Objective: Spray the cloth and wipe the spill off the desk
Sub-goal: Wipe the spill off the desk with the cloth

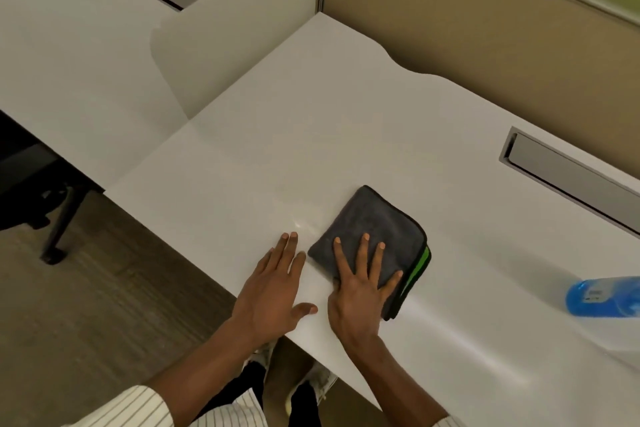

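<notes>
**Cloth under my right palm, near the front edge**

My right hand (360,291) lies flat on the folded grey cloth (375,239), fingers (363,253) spread apart and pressing down rather than clamped on it. The cloth, with a green stripe on its right fold, sits on the white bench (346,114) near the front edge. My left hand (273,291) rests flat on the bare bench just at the cloth's 9 o'clock, fingers together and thumb out, holding nothing. A faint wet sheen (301,224) shows at the cloth's 10 o'clock. The blue spray bottle (599,296) sits well apart at 3 o'clock, blurred. A cable slot (571,177) lies at 1 o'clock.
</notes>
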